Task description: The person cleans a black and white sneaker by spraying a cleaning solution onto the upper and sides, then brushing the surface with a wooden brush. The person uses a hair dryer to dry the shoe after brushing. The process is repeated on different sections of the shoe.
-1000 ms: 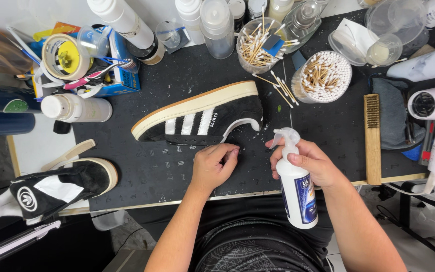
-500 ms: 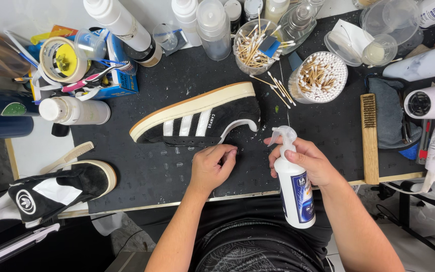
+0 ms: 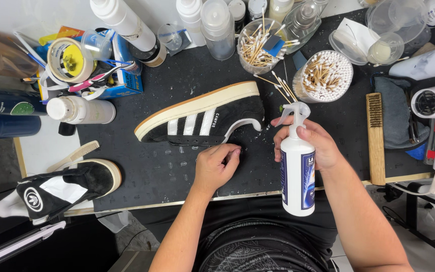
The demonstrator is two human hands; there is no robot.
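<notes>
The right hand [image 3: 310, 143] wraps a closed grip around a white spray bottle [image 3: 297, 171], nozzle toward the black shoe [image 3: 205, 118], which lies on its side on the dark tabletop [image 3: 152, 171]. The left hand [image 3: 215, 166] rests with fingers curled, pinching nothing, touching the shoe's upper near the collar. Spraying well calls for holding the shoe steady, keeping the nozzle near the suede, and wetting it evenly rather than soaking one spot.

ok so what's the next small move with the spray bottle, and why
Probably squeeze the trigger. The right hand holds the spray bottle with its nozzle facing the black shoe, a finger at the trigger, while the left hand steadies the shoe on its side.
</notes>
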